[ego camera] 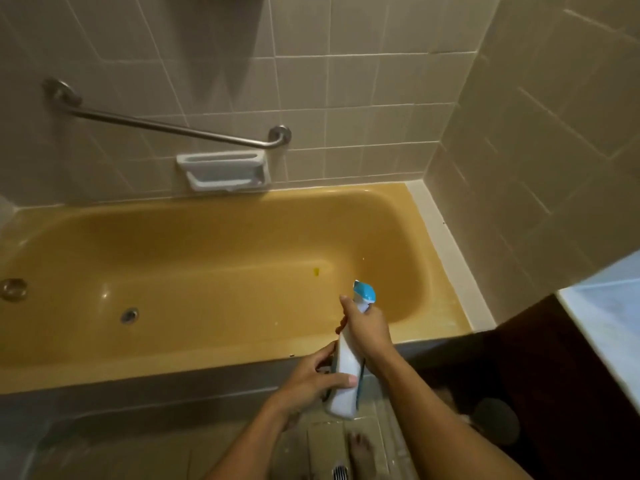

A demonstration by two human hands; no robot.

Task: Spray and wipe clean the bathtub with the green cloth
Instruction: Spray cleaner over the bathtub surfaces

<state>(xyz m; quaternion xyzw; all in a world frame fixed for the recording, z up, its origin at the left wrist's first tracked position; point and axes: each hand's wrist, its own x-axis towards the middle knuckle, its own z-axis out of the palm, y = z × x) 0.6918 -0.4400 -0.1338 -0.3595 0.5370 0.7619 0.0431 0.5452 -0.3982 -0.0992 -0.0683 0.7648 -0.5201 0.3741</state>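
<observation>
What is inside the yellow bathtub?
The bathtub holds a round metal drain on its floor, a small yellow spot, and a metal plate on its left end wall. The spray bottle and right hand cover part of its near side.

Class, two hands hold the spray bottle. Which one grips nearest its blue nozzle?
The right hand, wrapped round the neck just under the nozzle; the left hand holds the bottle lower down, on its white body.
</observation>
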